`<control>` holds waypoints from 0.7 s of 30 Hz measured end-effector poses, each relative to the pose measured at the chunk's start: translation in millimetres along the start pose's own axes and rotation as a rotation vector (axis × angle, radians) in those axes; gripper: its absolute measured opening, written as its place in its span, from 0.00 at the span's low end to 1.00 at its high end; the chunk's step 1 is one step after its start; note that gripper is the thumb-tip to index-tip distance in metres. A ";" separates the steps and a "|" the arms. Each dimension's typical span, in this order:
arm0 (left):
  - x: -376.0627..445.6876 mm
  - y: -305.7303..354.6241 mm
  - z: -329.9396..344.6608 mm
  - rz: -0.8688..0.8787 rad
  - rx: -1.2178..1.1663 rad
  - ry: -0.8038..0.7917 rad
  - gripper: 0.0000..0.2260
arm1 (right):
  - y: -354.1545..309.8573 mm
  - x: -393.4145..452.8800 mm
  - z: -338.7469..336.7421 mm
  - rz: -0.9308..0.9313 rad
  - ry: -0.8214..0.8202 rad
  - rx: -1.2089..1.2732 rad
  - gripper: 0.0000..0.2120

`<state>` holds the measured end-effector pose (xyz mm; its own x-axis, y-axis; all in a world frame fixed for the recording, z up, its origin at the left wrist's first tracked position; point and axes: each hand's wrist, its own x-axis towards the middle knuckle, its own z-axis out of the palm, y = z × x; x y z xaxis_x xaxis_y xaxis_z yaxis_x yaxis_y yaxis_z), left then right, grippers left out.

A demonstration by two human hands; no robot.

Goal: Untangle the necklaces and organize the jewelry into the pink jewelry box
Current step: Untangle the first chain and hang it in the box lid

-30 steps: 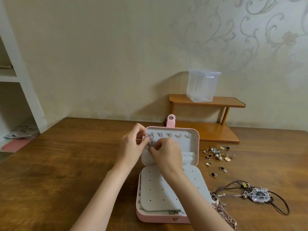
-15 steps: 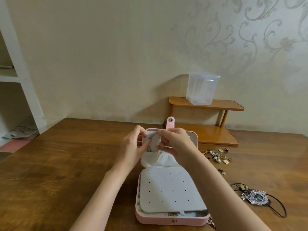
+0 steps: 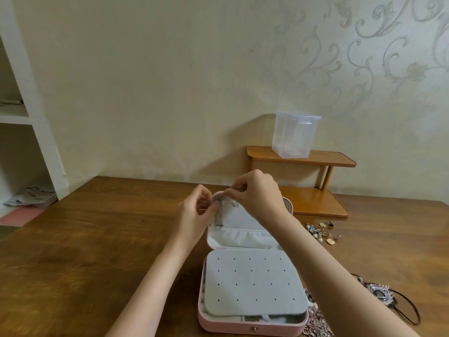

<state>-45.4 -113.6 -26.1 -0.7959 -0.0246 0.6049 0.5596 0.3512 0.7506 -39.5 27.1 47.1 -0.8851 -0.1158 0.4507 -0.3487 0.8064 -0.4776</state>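
The pink jewelry box (image 3: pixel 250 328) lies open on the wooden table (image 3: pixel 97 251), lid upright, with a grey dotted earring panel (image 3: pixel 252 285) over its base. A thin silver necklace (image 3: pixel 219 215) hangs down the inside of the lid at its upper left corner. My left hand (image 3: pixel 194 212) pinches the chain near a lid hook. My right hand (image 3: pixel 257 193) pinches its top end just above. A pile of small earrings and charms (image 3: pixel 322 232) lies right of the box. A dark corded pendant necklace (image 3: pixel 381 294) and a rose-gold chain (image 3: pixel 318 322) lie at the lower right.
A small two-tier wooden shelf (image 3: pixel 313 203) stands at the back right against the wall, with a clear plastic container (image 3: pixel 295 133) on top. A white shelving unit (image 3: pixel 26 142) with papers flanks the table's left end.
My right hand rose from the middle of the lid to its top edge, and both hands now hold the chain at the upper left hook. The view drew closer to the box.
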 end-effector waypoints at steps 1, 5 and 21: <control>0.3 -0.6 -0.2 0.001 -0.005 0.000 0.11 | 1.2 -2.0 0.0 -0.006 0.021 -0.030 0.12; 1.5 -3.6 -0.4 0.019 0.019 -0.002 0.12 | 4.2 -8.9 2.3 -0.018 0.011 -0.152 0.14; -1.5 0.3 -5.7 -0.132 0.124 -0.170 0.19 | 19.4 -39.6 28.2 -0.054 -0.228 -0.406 0.10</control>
<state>-42.8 -118.7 -25.2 -0.8935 0.0766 0.4424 0.4240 0.4682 0.7753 -19.9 31.1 -1.3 -0.9301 -0.2512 0.2681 -0.2873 0.9522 -0.1044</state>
